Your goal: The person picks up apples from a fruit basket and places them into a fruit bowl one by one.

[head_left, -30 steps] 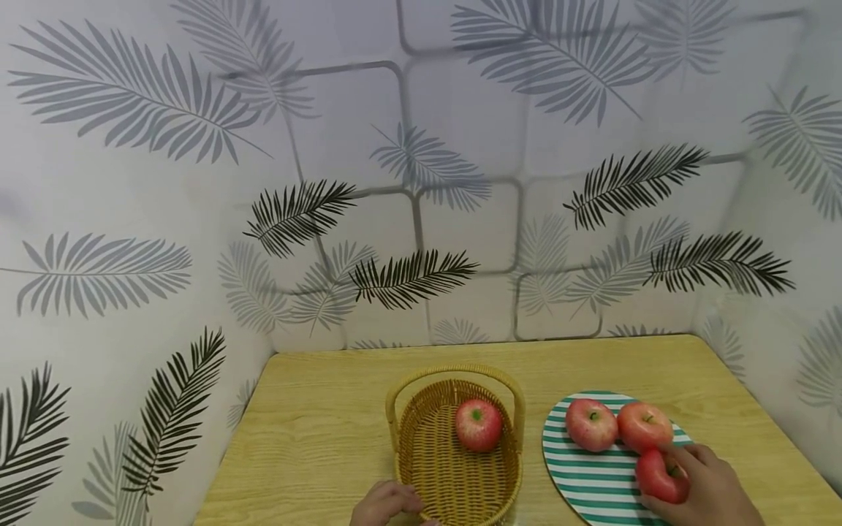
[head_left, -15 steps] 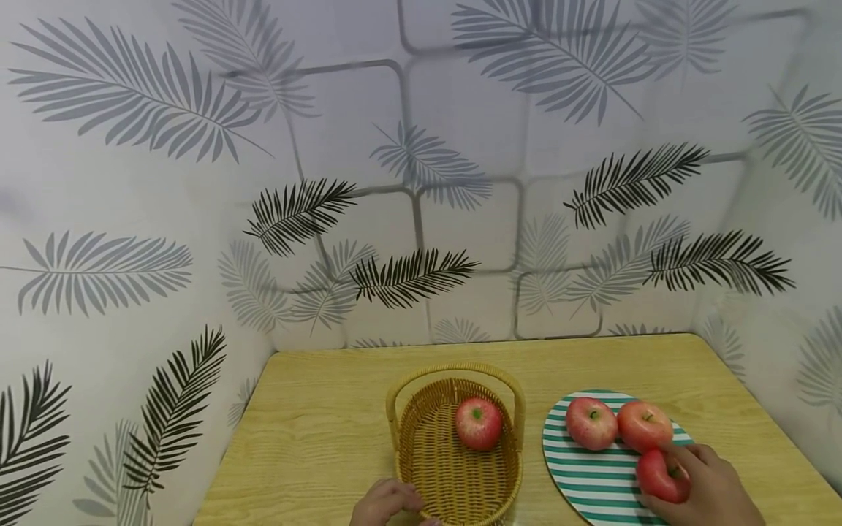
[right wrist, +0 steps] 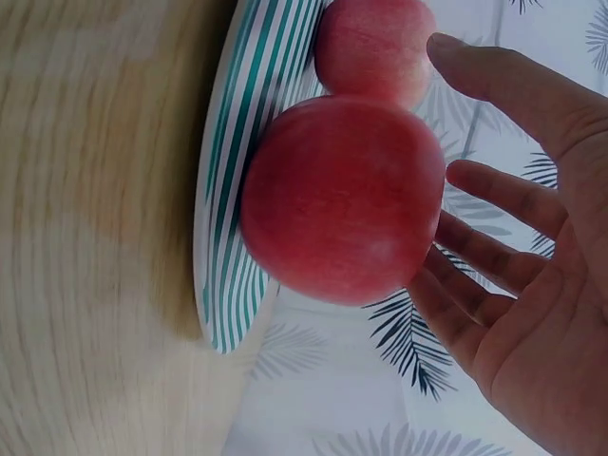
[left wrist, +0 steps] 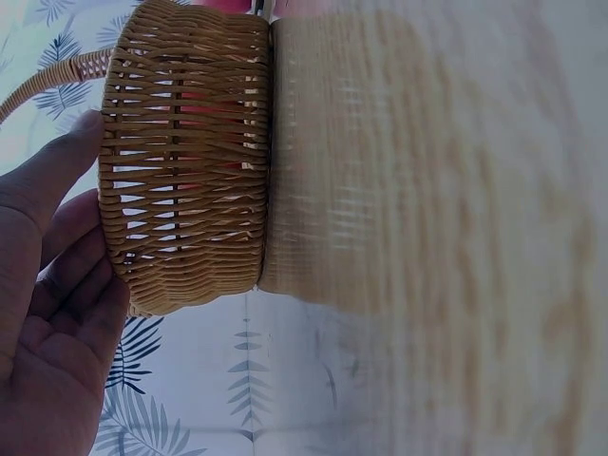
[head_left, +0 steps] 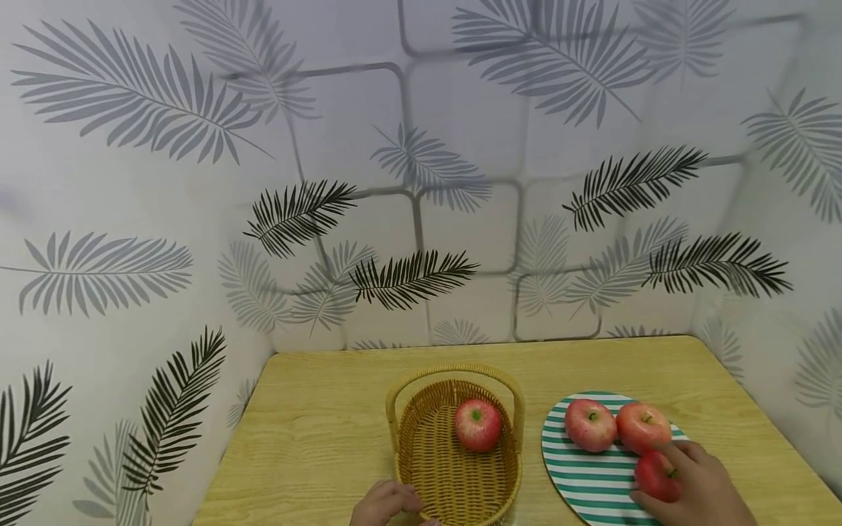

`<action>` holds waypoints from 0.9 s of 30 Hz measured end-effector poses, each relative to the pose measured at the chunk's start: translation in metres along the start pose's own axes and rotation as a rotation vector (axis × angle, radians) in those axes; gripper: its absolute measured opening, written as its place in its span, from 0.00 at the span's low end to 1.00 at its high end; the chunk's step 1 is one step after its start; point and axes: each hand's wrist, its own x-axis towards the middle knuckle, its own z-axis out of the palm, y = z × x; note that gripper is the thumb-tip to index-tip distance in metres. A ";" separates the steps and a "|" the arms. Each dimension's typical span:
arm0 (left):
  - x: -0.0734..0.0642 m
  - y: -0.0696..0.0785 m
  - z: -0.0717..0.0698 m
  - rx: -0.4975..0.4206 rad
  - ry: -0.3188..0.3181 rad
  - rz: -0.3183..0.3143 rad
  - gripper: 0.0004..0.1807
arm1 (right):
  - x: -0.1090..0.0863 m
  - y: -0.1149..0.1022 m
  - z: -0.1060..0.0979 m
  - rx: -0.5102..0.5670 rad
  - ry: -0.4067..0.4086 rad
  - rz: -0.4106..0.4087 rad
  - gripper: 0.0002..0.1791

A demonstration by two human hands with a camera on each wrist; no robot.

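Note:
A tan wicker basket [head_left: 447,467] with an arched handle stands mid-table, with one red apple [head_left: 478,425] inside. My left hand [head_left: 387,504] holds its near left rim; in the left wrist view the thumb and curled fingers meet the rim. At right, a round green-and-white striped plate [head_left: 585,486] bears several apples: a pinkish apple [head_left: 590,425], an orange-red apple [head_left: 643,427] and a red apple [head_left: 654,476] nearest me. My right hand [head_left: 704,489] is over that nearest apple. In the right wrist view its fingers are spread, fingertips by the red apple [right wrist: 342,199], thumb apart from it.
Everything stands on a light wooden table [head_left: 316,424]. A wall [head_left: 460,234] with a leaf pattern rises behind the table's back edge, and more patterned wall flanks both sides.
My right hand has shifted slightly left around the nearest apple, and that apple looks slightly turned. The left hand and basket have stayed where they were.

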 end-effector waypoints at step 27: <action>-0.002 0.001 0.002 -0.023 0.032 -0.015 0.10 | -0.002 -0.043 0.023 -0.010 0.288 -0.271 0.35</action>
